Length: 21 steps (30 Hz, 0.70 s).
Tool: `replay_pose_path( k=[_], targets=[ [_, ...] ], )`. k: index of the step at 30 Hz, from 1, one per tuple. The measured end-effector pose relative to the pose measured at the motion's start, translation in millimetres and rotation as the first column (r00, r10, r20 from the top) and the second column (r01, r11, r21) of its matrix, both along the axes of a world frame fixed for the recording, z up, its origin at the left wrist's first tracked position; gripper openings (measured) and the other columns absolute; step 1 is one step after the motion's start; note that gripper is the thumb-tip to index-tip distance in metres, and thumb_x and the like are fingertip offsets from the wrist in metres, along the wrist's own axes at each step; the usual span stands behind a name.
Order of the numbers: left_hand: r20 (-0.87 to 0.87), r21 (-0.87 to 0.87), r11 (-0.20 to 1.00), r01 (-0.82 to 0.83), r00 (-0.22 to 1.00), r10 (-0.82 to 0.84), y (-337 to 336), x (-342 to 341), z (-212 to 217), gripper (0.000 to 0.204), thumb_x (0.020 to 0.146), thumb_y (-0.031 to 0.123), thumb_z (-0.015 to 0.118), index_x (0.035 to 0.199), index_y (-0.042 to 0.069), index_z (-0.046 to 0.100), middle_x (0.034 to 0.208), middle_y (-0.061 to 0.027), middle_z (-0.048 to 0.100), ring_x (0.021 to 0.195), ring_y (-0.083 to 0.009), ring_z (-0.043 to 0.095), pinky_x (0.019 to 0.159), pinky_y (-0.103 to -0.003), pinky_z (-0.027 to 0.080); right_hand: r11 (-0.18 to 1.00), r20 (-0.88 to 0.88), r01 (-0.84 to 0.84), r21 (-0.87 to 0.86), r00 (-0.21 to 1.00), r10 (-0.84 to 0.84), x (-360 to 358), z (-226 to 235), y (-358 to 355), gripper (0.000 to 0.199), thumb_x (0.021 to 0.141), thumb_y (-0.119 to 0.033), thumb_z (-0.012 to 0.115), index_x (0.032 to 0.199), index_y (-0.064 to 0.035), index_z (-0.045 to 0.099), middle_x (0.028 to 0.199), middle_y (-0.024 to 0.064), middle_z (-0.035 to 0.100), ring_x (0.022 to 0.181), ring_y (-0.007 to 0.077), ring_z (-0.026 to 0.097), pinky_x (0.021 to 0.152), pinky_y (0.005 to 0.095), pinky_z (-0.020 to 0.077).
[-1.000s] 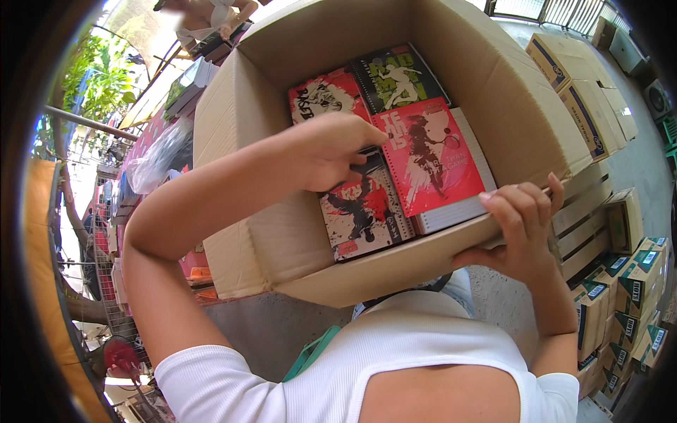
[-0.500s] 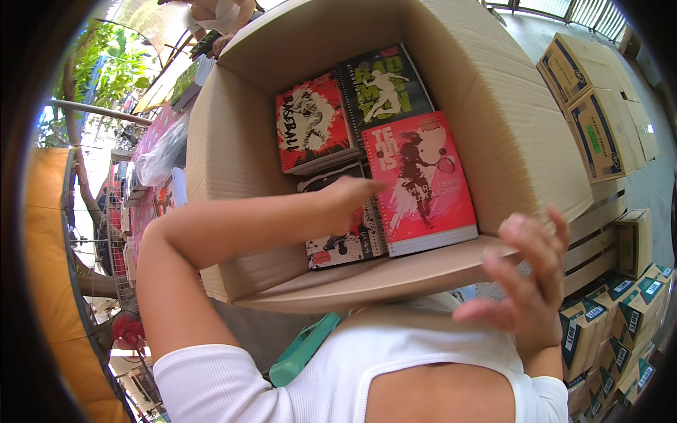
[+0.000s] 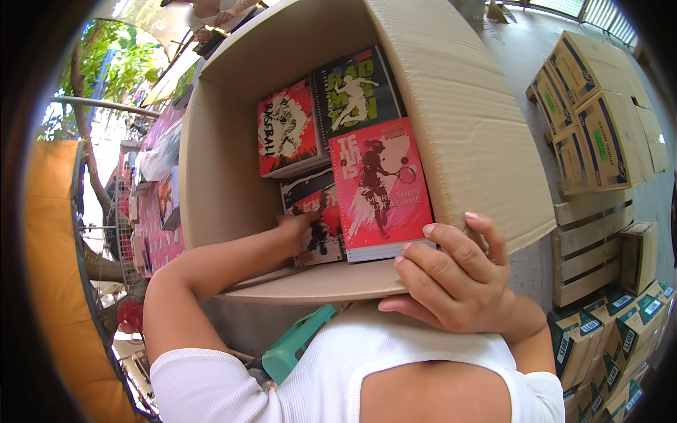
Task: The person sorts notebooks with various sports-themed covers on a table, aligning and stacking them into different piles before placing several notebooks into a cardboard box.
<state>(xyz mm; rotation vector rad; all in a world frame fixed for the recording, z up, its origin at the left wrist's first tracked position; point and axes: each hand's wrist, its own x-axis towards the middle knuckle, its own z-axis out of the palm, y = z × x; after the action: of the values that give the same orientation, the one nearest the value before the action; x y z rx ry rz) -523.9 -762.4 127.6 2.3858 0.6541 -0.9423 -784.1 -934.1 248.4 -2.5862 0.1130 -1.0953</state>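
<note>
A large open cardboard box [image 3: 479, 120] holds stacks of spiral notebooks. My left hand [image 3: 300, 224] reaches inside, its partly shadowed fingers stretched over a black, white and red notebook [image 3: 322, 240] at the near left. Right of it lies a red notebook with a tennis player [image 3: 384, 190], topping a stack. Behind are a red baseball notebook [image 3: 288, 130] and a black and green one with a jumping player [image 3: 360, 95]. My right hand [image 3: 458, 271], fingers apart and slightly bent, is at the box's near right edge, by the tennis notebook's corner, holding nothing.
Closed cartons [image 3: 599, 120] are stacked on the right near a wooden pallet [image 3: 589, 247], with more cartons [image 3: 613, 338] below. A green plastic object [image 3: 296, 345] stands between me and the box. At the left are a pink-covered table [image 3: 156, 211] and an orange tarp [image 3: 53, 282]. Another person [image 3: 218, 17] is at the far left.
My left hand has moved left and down from beside the tennis notebook onto the black, white and red one. My right hand has come left to the box edge. The box appears shifted left in view.
</note>
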Motion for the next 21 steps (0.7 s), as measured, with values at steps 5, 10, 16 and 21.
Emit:
replay_pose_path(
  k=[5,10,16,21],
  targets=[
    [-0.284,-0.172,0.981,0.089,0.949,-0.136,1.9,-4.6,27.5,0.045,0.081,0.036,0.064,0.113,0.005,0.053,0.108,-0.0102,0.061,0.091,-0.0232,0.061,0.078,-0.042,0.050,0.999,0.005,-0.036,-0.015,0.999,0.036,-0.1,0.5,-2.4,0.028,0.074,-0.040,0.064,0.075,-0.0123,0.060,0.081,0.0001,0.058,0.085,0.0167,0.058,0.087,0.0449,0.0383],
    [-0.283,-0.107,0.993,0.057,0.955,-0.085,30.5,27.6,7.4,0.055,0.076,0.035,0.070,0.119,0.006,0.050,0.116,-0.0128,0.057,0.108,-0.0262,0.054,0.092,-0.048,0.040,0.998,0.037,-0.061,-0.031,0.997,0.062,0.9,-2.5,-3.9,0.025,0.076,-0.037,0.062,0.074,-0.0124,0.060,0.080,0.0002,0.058,0.083,0.0158,0.058,0.086,0.0447,0.0384],
    [-0.379,-0.065,0.984,0.163,0.908,-0.176,13.1,24.2,20.8,0.048,0.080,0.039,0.066,0.115,0.009,0.053,0.113,-0.0105,0.059,0.109,-0.0244,0.053,0.094,-0.046,0.039,0.998,0.069,-0.053,-0.043,0.996,0.056,2.8,-4.1,-6.1,0.021,0.078,-0.034,0.061,0.073,-0.0138,0.058,0.080,-0.0005,0.057,0.082,0.0147,0.058,0.086,0.0428,0.0389],
    [-0.353,-0.004,0.982,0.190,0.919,-0.179,34.2,47.5,-18.5,0.046,0.081,0.036,0.065,0.116,0.009,0.053,0.111,-0.0104,0.061,0.106,-0.0239,0.056,0.092,-0.047,0.042,0.997,0.082,-0.045,-0.056,0.995,0.050,1.1,-5.2,-6.9,0.022,0.078,-0.036,0.061,0.073,-0.0152,0.058,0.082,-0.0013,0.057,0.082,0.0132,0.058,0.086,0.0423,0.0394]
  ],
)
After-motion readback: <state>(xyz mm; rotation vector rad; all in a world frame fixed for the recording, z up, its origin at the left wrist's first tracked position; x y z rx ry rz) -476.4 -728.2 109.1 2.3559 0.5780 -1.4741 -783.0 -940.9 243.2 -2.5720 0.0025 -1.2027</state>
